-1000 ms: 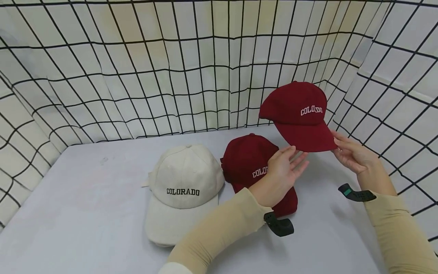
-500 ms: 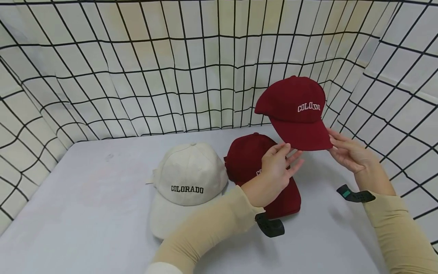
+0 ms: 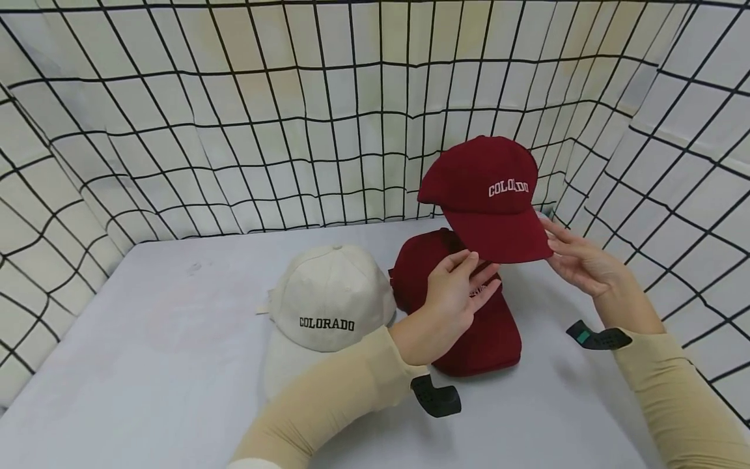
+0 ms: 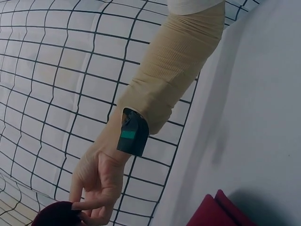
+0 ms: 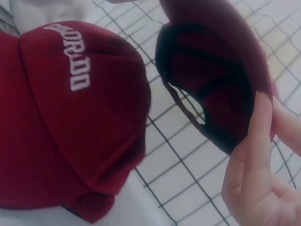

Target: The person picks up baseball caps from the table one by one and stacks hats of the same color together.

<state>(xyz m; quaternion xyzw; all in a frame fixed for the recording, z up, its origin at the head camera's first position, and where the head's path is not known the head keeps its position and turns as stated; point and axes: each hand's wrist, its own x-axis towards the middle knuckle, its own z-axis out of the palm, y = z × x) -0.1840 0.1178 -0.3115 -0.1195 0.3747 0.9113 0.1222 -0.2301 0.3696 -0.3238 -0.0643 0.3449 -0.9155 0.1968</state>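
A dark red baseball cap (image 3: 480, 176) with white COLORADO lettering is held up in the air, its brim toward the wearer of the camera. My left hand (image 3: 442, 303) pinches the brim's left corner between thumb and finger. At the brim's right corner, my right hand (image 3: 586, 264) grips the edge. The right wrist view shows the dark inside of the held cap (image 5: 211, 80). Below lies a second red cap (image 3: 477, 345) on the table, partly hidden by my left hand. Left of it is a cream cap (image 3: 334, 293) with black COLORADO lettering, its brim mostly behind my left sleeve.
The white table (image 3: 146, 339) is enclosed at the back and sides by black wire grid (image 3: 293, 120) with white sheeting behind. The right grid wall (image 3: 691, 150) stands close to my right arm.
Both hands and the held cap have shifted left over the table. My left forearm now covers more of the cream cap's brim. The grip on the held brim looks the same.
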